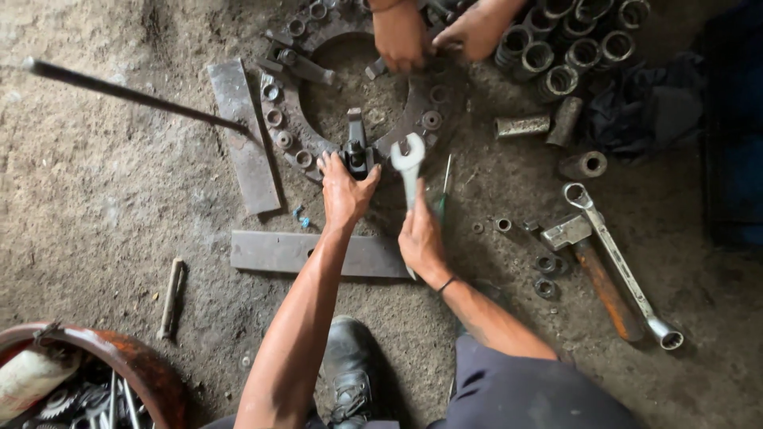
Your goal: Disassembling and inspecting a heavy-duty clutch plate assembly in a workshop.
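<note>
A round metal clutch plate (278, 119) with several round sockets lies on the dirt floor. My left hand (343, 189) grips a dark lever fitting (355, 147) on the ring's near edge. My right hand (420, 238) holds an open-ended spanner (408, 163), its jaws up beside that fitting. A green-handled screwdriver (443, 191) lies just right of the spanner. Another person's two hands (433, 32) work on the ring's far side.
Flat steel bars (242, 135) (278, 253) lie left and below the ring. Coil springs (572, 48), short tubes, nuts, a hammer (592, 262) and a ring spanner (624, 266) lie right. A rusty tub of tools (135, 365) is bottom left. A thin rod (127, 94) crosses upper left. My boot (350, 369) is below.
</note>
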